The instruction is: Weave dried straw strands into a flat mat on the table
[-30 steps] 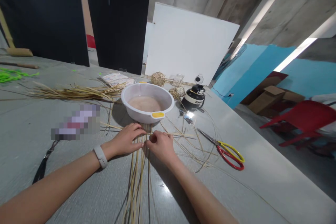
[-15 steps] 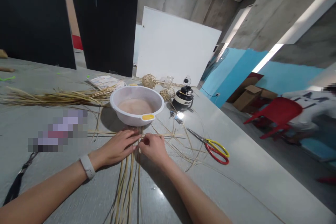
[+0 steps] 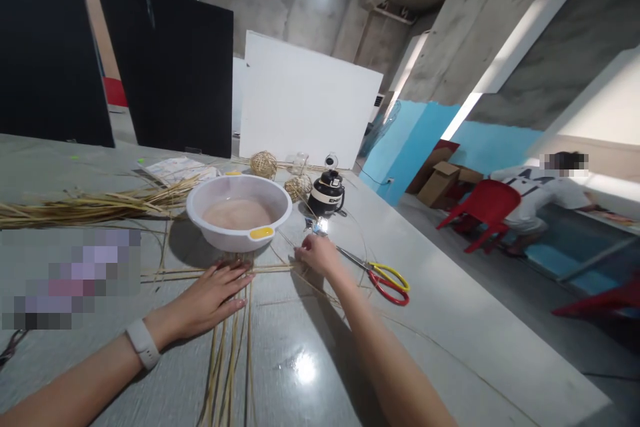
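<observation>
My left hand lies flat with its fingers spread over crossed straw-coloured plant strips, pressing them on the table. Several strips run from beneath it toward the near edge; others extend sideways. To the right, my right hand is closed in a pinch among loose thin strips, and one strip runs to its fingertips. The exact grip is partly hidden. Just beyond the left hand stands a white basin with yellow handles, holding cloudy liquid. Scissors with one yellow and one red handle lie right of my right hand.
A bundle of long strips lies at left, near a blurred-out object. Behind the basin are woven balls and a black jar-like container. White and black boards stand behind. A person sits far right by a red chair.
My right hand has moved away from my left hand, rightward over the loose strips. My left hand stays on the crossed strips, its fingers more spread. The view has turned right.
</observation>
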`<move>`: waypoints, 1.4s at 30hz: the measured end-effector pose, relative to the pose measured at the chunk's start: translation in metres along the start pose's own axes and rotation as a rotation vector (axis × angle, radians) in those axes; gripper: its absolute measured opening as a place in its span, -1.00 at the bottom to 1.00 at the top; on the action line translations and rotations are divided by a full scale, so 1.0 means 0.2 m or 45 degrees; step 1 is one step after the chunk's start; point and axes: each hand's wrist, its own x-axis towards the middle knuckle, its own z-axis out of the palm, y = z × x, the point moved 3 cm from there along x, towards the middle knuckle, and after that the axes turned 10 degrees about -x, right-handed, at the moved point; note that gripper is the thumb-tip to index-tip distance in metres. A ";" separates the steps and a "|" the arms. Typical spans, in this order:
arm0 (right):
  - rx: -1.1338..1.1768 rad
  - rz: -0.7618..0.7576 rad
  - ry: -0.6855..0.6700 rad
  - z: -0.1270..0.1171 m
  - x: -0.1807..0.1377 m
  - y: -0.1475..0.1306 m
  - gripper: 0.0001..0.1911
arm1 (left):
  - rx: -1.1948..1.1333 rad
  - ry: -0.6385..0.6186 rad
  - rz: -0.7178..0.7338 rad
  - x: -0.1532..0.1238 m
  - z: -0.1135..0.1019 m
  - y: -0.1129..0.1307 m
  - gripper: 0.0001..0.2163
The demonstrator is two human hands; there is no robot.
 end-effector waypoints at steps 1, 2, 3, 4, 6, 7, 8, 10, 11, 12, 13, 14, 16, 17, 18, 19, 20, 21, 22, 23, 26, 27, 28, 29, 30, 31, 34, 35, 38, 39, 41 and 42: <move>-0.025 -0.013 -0.003 0.02 0.00 -0.02 -0.76 | 0.002 -0.012 -0.008 0.00 0.00 0.00 -0.53; -0.050 -0.023 0.002 0.03 0.00 -0.05 -0.77 | 0.004 -0.025 -0.017 0.00 0.00 0.00 -0.53; -0.071 -0.029 0.010 0.04 0.00 -0.06 -0.78 | 0.007 -0.035 -0.026 0.00 0.00 0.00 -0.52; -0.088 -0.032 0.019 0.05 0.01 -0.08 -0.79 | 0.008 -0.036 -0.032 0.01 0.00 0.00 -0.52; -0.110 -0.027 0.040 0.04 0.02 -0.08 -0.82 | 0.004 -0.020 -0.031 0.01 0.00 0.01 -0.53; -0.115 -0.020 0.052 0.03 0.03 -0.07 -0.84 | -0.001 -0.013 -0.030 0.01 0.00 0.01 -0.53; -0.115 -0.006 0.067 0.01 0.04 -0.05 -0.86 | -0.005 -0.009 -0.030 0.01 -0.01 0.02 -0.53; -0.106 0.040 0.109 -0.05 0.06 0.01 -0.89 | -0.013 -0.014 -0.028 0.01 -0.01 0.03 -0.53; -0.106 0.068 0.127 -0.08 0.07 0.05 -0.89 | -0.018 -0.015 -0.027 0.01 -0.02 0.03 -0.53; -0.085 0.101 0.156 -0.12 0.07 0.09 -0.89 | -0.022 -0.013 -0.024 0.01 -0.02 0.04 -0.53; -0.027 0.144 0.203 -0.17 0.07 0.13 -0.87 | -0.027 -0.011 -0.022 0.02 -0.03 0.04 -0.53; 0.097 0.197 0.287 -0.21 0.06 0.18 -0.83 | -0.031 -0.012 -0.022 0.02 -0.03 0.04 -0.53; 0.622 0.301 0.644 -0.33 0.02 0.28 -0.75 | -0.035 -0.021 -0.032 0.02 -0.04 0.05 -0.53; 0.922 0.325 0.877 -0.39 -0.01 0.32 -0.71 | -0.037 -0.030 -0.039 0.02 -0.04 0.05 -0.53; 1.191 0.318 1.121 -0.45 -0.04 0.36 -0.67 | -0.038 -0.036 -0.044 0.02 -0.04 0.05 -0.53; 1.386 0.293 1.354 -0.51 -0.08 0.39 -0.61 | -0.040 -0.038 -0.047 0.02 -0.04 0.05 -0.52; 1.522 0.259 1.554 -0.57 -0.13 0.40 -0.57 | -0.043 -0.040 -0.050 0.02 -0.04 0.05 -0.52; 1.596 0.209 1.706 -0.62 -0.17 0.40 -0.56 | -0.048 -0.039 -0.052 0.02 -0.04 0.05 -0.52; 1.615 0.147 1.802 -0.66 -0.21 0.37 -0.56 | -0.055 -0.036 -0.052 0.01 -0.04 0.05 -0.52; 1.616 0.065 1.807 -0.69 -0.25 0.32 -0.59 | -0.063 -0.024 -0.049 0.01 -0.04 0.04 -0.51; 1.454 -0.308 1.154 -0.68 -0.32 0.08 -0.66 | -0.098 0.062 -0.033 0.02 -0.06 0.05 -0.52; 1.350 -0.446 0.757 -0.63 -0.33 -0.03 -0.67 | -0.123 0.114 -0.024 0.02 -0.07 0.06 -0.55; 1.253 -0.560 0.391 -0.56 -0.34 -0.12 -0.69 | -0.165 0.174 -0.015 0.03 -0.10 0.07 -0.58; 1.192 -0.625 0.112 -0.49 -0.36 -0.20 -0.70 | -0.230 0.239 -0.005 0.03 -0.12 0.08 -0.61; 1.163 -0.656 -0.092 -0.42 -0.37 -0.25 -0.72 | -0.320 0.307 0.003 0.03 -0.16 0.10 -0.64; 1.151 -0.671 -0.238 -0.36 -0.37 -0.29 -0.75 | -0.431 0.365 0.004 0.04 -0.19 0.12 -0.64; 1.109 -0.688 -0.410 -0.23 -0.36 -0.35 -0.83 | -0.751 0.494 -0.017 0.04 -0.28 0.17 -0.54; 1.059 -0.709 -0.406 -0.21 -0.36 -0.36 -0.85 | -0.817 0.527 -0.044 0.04 -0.30 0.18 -0.49; 0.814 -0.795 -0.281 -0.18 -0.38 -0.39 -0.90 | -0.888 0.527 -0.161 0.04 -0.33 0.19 -0.40; 0.704 -0.810 -0.211 -0.18 -0.40 -0.39 -0.92 | -0.890 0.491 -0.187 0.03 -0.34 0.19 -0.42; 0.435 -0.815 -0.019 -0.18 -0.44 -0.39 -0.92 | -0.905 0.410 -0.211 0.03 -0.34 0.18 -0.46; 0.284 -0.819 0.097 -0.17 -0.46 -0.39 -0.89 | -0.927 0.389 -0.219 0.03 -0.35 0.17 -0.47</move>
